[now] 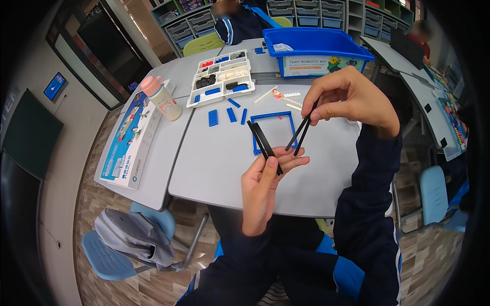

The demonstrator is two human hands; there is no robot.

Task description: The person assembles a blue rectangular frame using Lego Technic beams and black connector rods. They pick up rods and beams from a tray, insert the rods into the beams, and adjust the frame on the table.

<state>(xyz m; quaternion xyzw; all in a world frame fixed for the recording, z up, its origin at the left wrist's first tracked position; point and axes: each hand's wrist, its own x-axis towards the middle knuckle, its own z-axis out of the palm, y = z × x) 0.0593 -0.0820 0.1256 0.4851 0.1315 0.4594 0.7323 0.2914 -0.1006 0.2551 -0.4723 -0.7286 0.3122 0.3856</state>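
My left hand (259, 184) is closed on several thin black rods (261, 141), with the thumb pressing them against the fingers. Two more black rods (301, 134) hang from the fingertips of my right hand (354, 99), splayed in a narrow V. Their lower ends come down close to the left fingers; I cannot tell whether they touch. On the table behind the hands lies a rectangular frame of blue building beams (292, 122), partly hidden by the left hand and rods. Loose blue bricks, including a wide one (213, 118), lie left of the frame.
A white sorting tray (190, 102) of parts stands farther back, near a large blue bin (316, 38). White toothed strips (292, 95) lie beyond the frame. At left are a pink-capped bottle (168, 106) and a flat box (125, 148). A grey backpack (130, 234) rests on a blue chair.
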